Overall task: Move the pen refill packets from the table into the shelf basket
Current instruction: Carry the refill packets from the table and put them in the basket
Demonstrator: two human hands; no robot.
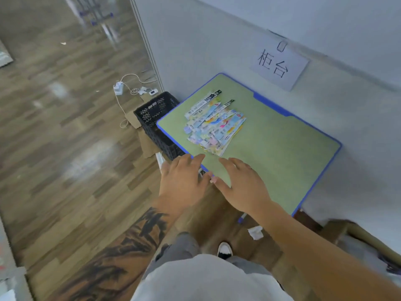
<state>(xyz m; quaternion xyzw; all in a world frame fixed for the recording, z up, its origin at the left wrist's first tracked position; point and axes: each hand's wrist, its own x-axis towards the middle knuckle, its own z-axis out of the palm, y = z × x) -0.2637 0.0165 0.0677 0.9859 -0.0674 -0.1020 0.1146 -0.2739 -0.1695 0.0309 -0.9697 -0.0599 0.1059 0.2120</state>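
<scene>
Wood-pattern flooring [65, 131] runs up to a pale wall [217, 40], and against that wall stands a small green worktop [282, 153] with a blue rim. A paper sign [280, 66] with two dark characters hangs on the wall above the worktop's far edge. The pen refill packets [213, 124], colourful and overlapping in a loose heap, lie on the worktop toward its left edge, well apart from its right edge.

Both hands reach over the worktop's near-left corner, just short of the heap and touching none of the packets. The left hand [184, 181], on a tattooed forearm, hovers across the blue rim with its fingers straight and spread; its grip is wide and holds nothing. The right hand [240, 183] lies palm down above the green surface, fingers also extended and relaxed, its grip wide and empty. The two hands sit just beside each other, thumbs nearly meeting.

Beside the worktop's left edge, on the floor, stands a black lattice crate [156, 118], partly tucked under the rim. Flat cardboard pieces [147, 144] lie by the crate, and a white charger with a cable [119, 89] rests farther along the wall.
</scene>
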